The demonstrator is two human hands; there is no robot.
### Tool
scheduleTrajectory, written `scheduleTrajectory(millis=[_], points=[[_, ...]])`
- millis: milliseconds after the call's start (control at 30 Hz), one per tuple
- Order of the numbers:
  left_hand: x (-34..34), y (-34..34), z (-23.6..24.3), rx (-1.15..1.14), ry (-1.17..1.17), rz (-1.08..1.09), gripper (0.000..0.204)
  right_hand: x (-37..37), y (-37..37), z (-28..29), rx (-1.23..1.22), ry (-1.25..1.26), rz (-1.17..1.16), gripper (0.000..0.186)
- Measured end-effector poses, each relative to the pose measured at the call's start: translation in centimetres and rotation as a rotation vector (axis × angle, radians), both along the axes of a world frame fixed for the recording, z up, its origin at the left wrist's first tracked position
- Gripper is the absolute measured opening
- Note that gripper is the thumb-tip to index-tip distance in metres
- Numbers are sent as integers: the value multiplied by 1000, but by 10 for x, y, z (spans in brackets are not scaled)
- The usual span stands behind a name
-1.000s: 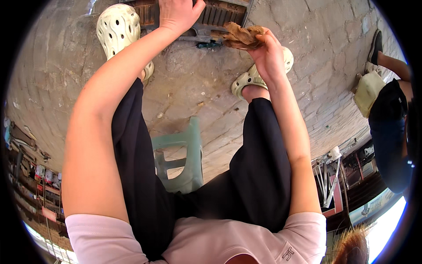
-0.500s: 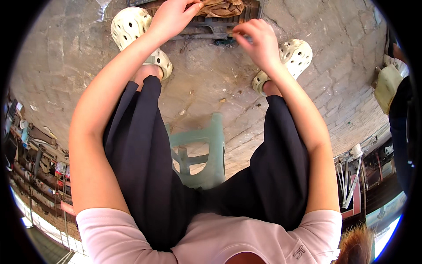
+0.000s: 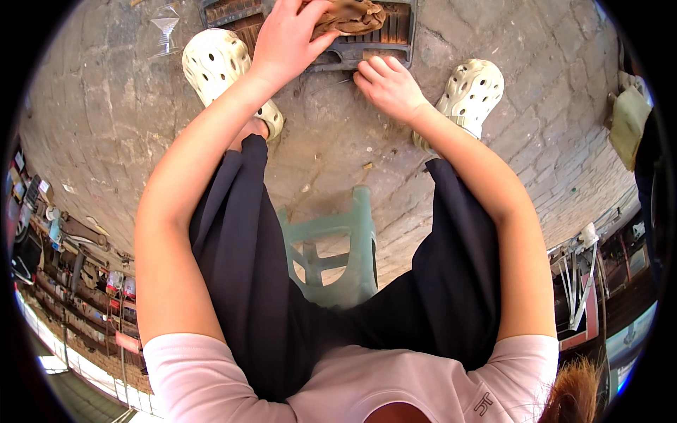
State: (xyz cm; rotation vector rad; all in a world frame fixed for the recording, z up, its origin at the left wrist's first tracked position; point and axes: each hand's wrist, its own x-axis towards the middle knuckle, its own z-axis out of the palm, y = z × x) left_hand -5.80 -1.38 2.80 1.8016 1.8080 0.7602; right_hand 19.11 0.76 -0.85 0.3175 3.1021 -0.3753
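Observation:
At the top edge, my left hand (image 3: 285, 46) has its thumb and fingers closed on a crumpled brown cloth (image 3: 363, 21). The cloth lies over a dark, ribbed, rectangular tray-like part (image 3: 400, 53) on the ground; its far side is cut off by the frame. Just off that part's near edge, my right hand (image 3: 388, 88) is closed, low over the ground, knuckles up. A thin metal shaft (image 3: 344, 81) pokes out left of its fingers, seemingly from a slim tool whose handle the hand covers.
My feet in cream clogs (image 3: 218, 60) flank the work on the paved floor (image 3: 331, 134). A clear plastic piece (image 3: 166, 28) lies at the far left. Under me stands a green plastic stool (image 3: 363, 240). Cluttered shelves (image 3: 77, 268) line the left; a person's dark clothing shows at the right edge.
My right hand has lowered and closed over the dark-handled thin tool on the ground. My left hand has shifted a little nearer and right, still at the cloth. The whole view has shifted slightly.

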Motion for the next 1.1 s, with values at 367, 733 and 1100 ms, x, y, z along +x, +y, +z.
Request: scheduleTrajectory(millis=[367, 733, 1100], points=[[8, 9, -2, 101, 132, -141, 23, 5, -4, 2, -63, 45, 18, 12], [24, 39, 28, -338, -1217, 339, 3, 47, 31, 109, -1253, 108, -902, 23], [37, 37, -35, -548, -439, 46, 24, 77, 89, 89, -943, 187, -1039, 23]])
